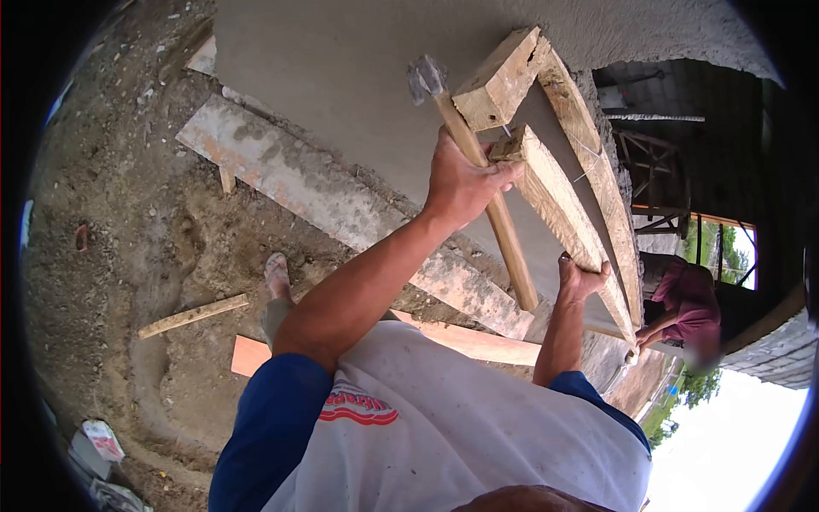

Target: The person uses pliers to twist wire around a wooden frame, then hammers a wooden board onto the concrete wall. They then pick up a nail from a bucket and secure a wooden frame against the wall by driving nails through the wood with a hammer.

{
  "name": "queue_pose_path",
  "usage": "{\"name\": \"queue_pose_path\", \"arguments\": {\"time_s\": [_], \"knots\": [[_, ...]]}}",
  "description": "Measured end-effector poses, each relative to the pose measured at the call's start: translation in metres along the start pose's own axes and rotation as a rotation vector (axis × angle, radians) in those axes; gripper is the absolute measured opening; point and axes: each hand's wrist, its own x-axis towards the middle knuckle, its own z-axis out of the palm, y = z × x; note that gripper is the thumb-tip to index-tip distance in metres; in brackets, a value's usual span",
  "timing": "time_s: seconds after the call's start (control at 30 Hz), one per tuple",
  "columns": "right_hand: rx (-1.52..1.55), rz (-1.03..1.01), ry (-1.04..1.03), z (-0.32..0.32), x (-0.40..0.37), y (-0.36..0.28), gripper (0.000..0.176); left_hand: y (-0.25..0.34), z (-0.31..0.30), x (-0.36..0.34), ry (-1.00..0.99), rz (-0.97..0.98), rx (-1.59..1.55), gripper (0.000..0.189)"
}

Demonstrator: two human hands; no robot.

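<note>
My left hand (465, 183) is closed around the wooden handle of a hammer (478, 171); its metal head (425, 78) points up and away from me. My right hand (583, 277) grips the lower part of a rough wooden batten (554, 205). That batten lies against the grey plastered wall (341, 68), beside a longer batten (597, 171) and a short wooden block (502, 78). A nail sticks out near the joint between the block and the batten.
A cement-stained plank (324, 196) runs along the foot of the wall. Loose wood scraps (192, 316) lie on the dirt ground (128, 256). My foot (277, 277) stands on the dirt. Another person in a pink shirt (687, 307) bends over at the right, near a doorway.
</note>
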Motion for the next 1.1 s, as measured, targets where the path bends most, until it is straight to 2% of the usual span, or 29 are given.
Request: {"name": "queue_pose_path", "arguments": {"time_s": [0.4,0.53,0.6,0.67,0.73,0.77,0.8,0.87,0.97,1.0,1.03,1.1], "knots": [[0.019,0.016,0.002,0.015,-0.017,0.008,0.06,0.015,0.002,0.0,0.006,0.049,0.014,0.05],[0.032,0.025,-0.003,0.016,-0.018,0.007,0.059,0.026,-0.005,-0.009,0.071,-0.041,0.06,0.049],[0.031,0.033,-0.006,0.019,-0.019,0.006,0.06,0.053,-0.027,-0.029,0.14,-0.148,0.13,0.049],[0.028,0.038,0.003,0.024,-0.027,0.01,0.06,0.108,-0.057,-0.048,0.084,-0.101,0.574,0.048],[0.022,0.036,-0.013,0.014,-0.017,0.007,0.06,0.159,-0.09,-0.057,0.098,0.037,0.637,0.043],[0.037,0.077,-0.019,0.014,-0.019,0.007,0.058,0.186,-0.109,-0.054,0.16,0.101,0.667,0.046],[0.048,0.117,-0.028,0.017,-0.023,0.005,0.055,0.214,-0.116,-0.05,0.12,0.197,0.625,0.043],[0.057,0.096,-0.004,0.024,-0.028,0.007,0.055,0.246,-0.129,-0.031,0.31,0.346,0.533,0.037],[0.085,0.083,-0.003,0.028,-0.035,0.011,0.056,0.237,-0.114,-0.007,0.188,0.271,-0.006,0.031],[0.091,0.077,0.003,0.027,-0.035,0.013,0.057,0.207,-0.085,-0.009,0.38,0.122,0.14,0.032],[0.097,0.069,0.001,0.029,-0.034,0.012,0.057,0.175,-0.064,-0.022,0.294,-0.223,0.329,0.033],[0.094,0.075,-0.061,0.036,-0.041,0.014,0.06,0.184,-0.06,-0.028,0.151,-0.25,0.497,0.031]]}}
